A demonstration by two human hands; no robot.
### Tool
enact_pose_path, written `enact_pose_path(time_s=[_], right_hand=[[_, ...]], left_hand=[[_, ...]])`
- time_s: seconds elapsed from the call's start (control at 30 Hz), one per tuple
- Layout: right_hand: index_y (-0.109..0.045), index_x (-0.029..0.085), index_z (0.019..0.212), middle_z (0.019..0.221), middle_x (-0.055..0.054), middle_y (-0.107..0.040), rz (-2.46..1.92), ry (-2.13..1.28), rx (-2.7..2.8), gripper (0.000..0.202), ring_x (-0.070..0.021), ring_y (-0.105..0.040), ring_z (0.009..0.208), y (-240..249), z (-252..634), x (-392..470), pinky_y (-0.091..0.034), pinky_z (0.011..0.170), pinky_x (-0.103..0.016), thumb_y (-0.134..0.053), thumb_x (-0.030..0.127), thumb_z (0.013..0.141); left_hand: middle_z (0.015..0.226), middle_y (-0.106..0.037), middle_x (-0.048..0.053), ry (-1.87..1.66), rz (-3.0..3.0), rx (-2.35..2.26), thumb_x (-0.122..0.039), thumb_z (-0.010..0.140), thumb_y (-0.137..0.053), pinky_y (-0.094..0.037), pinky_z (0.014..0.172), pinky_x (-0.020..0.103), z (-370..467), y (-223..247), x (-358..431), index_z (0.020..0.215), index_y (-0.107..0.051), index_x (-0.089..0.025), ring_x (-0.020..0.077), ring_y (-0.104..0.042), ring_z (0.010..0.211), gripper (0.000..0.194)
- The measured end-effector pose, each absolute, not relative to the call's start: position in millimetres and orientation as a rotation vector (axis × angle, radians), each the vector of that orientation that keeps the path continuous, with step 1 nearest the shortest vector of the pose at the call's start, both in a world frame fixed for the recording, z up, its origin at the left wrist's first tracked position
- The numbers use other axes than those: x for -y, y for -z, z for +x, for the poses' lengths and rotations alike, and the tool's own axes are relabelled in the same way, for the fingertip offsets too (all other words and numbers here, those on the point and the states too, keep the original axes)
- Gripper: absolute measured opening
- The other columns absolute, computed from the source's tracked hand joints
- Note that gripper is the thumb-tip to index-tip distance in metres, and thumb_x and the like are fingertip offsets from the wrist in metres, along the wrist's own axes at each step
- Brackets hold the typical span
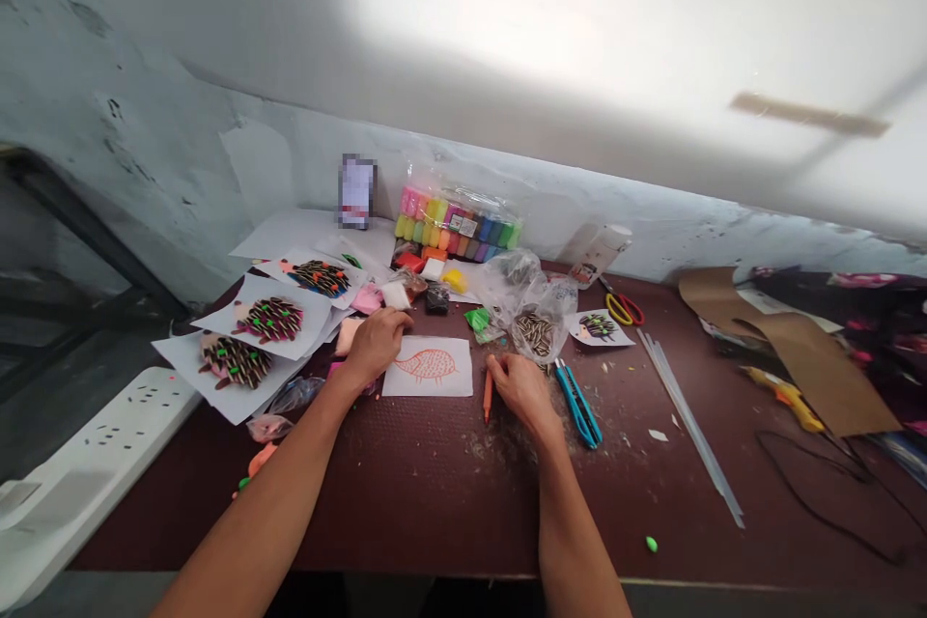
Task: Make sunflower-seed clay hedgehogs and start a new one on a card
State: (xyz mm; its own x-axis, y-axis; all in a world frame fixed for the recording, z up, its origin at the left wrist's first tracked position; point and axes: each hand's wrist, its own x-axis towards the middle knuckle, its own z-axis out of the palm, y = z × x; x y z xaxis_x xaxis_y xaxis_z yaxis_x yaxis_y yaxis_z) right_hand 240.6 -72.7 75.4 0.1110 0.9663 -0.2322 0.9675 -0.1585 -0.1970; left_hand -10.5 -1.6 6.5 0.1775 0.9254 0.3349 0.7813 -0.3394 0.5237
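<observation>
Orange slender marker (488,398) sits right of the white orange-inked paper (427,384), long axis near-to-far; right grip (517,382) pinches its far end. Left grip (378,344), paper's left edge: can't tell closure.

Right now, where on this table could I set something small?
The widest nearly bare patch lies between the left forearm and right forearm, in front of the orange drawing. Another, scrap-flecked, lies between the right forearm and the glue sticks. Behind the drawing and right hand it's crowded with clay packets and bagged sunflower seeds.
</observation>
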Motion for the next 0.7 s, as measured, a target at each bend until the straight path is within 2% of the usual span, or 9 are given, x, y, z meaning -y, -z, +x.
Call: enact_pose_path(time_s=[0.27, 0.4, 0.57, 0.7], right_hand=[[-0.074, 0.015, 0.087, 0.085, -0.010, -0.075, 2.364, 0.526, -2.029, 0.040, -0.0179, -0.065, 0.076, -78.2, 239.6, 73.1, -0.027, 0.060, -0.027, -0.049, 0.043, 0.100], [-0.073, 0.015, 0.090, 0.090, -0.011, -0.076, 2.415, 0.490, -2.013, 0.038, -0.0187, -0.067, 0.080, -78.0, 240.0, 72.5, -0.027, 0.060, -0.027, -0.049, 0.043, 0.101], [-0.072, 0.016, 0.093, 0.091, -0.010, -0.075, 2.464, 0.458, -2.022, 0.034, -0.0183, -0.067, 0.083, -77.3, 240.0, 71.4, -0.029, 0.062, -0.027, -0.049, 0.039, 0.102], [-0.072, 0.016, 0.093, 0.090, -0.009, -0.075, 2.453, 0.454, -2.023, 0.033, -0.0177, -0.066, 0.082, -74.9, 238.8, 70.6, -0.028, 0.061, -0.026, -0.049, 0.038, 0.102]], left_hand=[[0.091, -0.071, 0.008, -0.913, 2.204, -1.655, -0.012, 0.088, -0.046, -0.054, 0.088, 0.037, -8.9, -5.6, 3.2, 0.087, -0.075, -0.021, 0.0235, -0.065, 0.091, 0.030], [0.096, -0.068, 0.008, -1.048, 2.117, -1.606, -0.011, 0.088, -0.044, -0.055, 0.089, 0.037, -9.3, -9.1, 3.2, 0.095, -0.074, -0.020, 0.0226, -0.064, 0.094, 0.032], [0.117, -0.061, 0.012, -1.320, 1.960, -1.724, -0.008, 0.087, -0.044, -0.049, 0.107, 0.044, -10.4, -8.5, -0.9, 0.111, -0.070, -0.019, 0.0249, -0.059, 0.117, 0.038], [0.134, -0.054, 0.016, -1.253, 1.945, -1.833, -0.007, 0.083, -0.048, -0.043, 0.114, 0.046, -9.1, -3.4, -3.7, 0.133, -0.060, -0.017, 0.0295, -0.052, 0.132, 0.052]])
